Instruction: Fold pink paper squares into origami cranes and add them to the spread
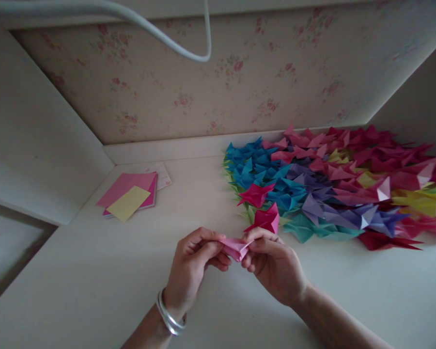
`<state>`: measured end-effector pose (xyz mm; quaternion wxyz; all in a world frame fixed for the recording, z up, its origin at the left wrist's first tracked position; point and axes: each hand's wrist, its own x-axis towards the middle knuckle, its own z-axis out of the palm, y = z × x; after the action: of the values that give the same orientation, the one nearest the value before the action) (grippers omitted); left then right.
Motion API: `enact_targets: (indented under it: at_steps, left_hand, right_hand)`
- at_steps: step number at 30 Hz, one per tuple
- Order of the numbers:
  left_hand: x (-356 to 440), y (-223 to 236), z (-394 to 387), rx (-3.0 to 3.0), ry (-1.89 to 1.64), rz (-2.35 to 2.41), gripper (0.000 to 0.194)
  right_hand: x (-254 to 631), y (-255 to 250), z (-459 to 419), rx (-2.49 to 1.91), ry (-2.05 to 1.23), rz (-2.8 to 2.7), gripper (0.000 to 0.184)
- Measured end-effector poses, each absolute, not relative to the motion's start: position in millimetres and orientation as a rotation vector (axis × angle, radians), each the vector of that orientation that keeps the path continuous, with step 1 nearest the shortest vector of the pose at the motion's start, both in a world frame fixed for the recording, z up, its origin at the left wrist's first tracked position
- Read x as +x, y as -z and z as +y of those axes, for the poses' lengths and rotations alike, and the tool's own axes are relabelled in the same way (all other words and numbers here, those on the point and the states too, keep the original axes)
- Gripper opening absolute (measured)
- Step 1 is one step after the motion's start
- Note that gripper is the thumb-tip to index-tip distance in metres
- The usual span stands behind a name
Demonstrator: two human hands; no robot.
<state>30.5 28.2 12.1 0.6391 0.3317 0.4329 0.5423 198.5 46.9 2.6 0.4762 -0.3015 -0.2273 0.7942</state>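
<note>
Between my two hands is a small piece of folded pink origami paper, held above the white table. My left hand pinches its left end between thumb and fingers; silver bangles circle that wrist. The right end is gripped by the thumb and fingers of my right hand. Just beyond my right hand lie two magenta folded paper pieces, the nearer one close to my fingers and the other behind it. My fingers hide the ends of the pink paper.
A large heap of folded paper pieces in blue, purple, pink, yellow and red covers the right back. Pink paper sheets with a yellow sheet on top lie at the left. A white cable hangs before the floral wall panel.
</note>
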Motion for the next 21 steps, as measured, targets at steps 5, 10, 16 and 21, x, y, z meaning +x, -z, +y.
enact_targets:
  at_steps: [5, 10, 16, 21]
  left_hand:
    - [34.8, -14.7, 26.6, 0.631, -1.24, 0.925, 0.006]
    - [36.2, -15.7, 25.3, 0.509, -1.251, 0.852, 0.013]
    - [32.3, -13.5, 25.1, 0.935, -1.227, 0.985, 0.02]
    - [32.4, -9.2, 27.4, 1.474, -1.176, 1.299, 0.014]
  right_hand:
    - [198.3, -7.9, 45.1, -0.681, -2.011, -0.48, 0.006]
    - [198.7, -8.6, 42.3, -0.581, -2.067, -0.44, 0.013]
    - [198.3, 3.4, 43.9, -0.656, -1.91, -0.61, 0.013]
    - [196.5, 6.0, 44.1, -0.862, -1.69, -0.879, 0.024]
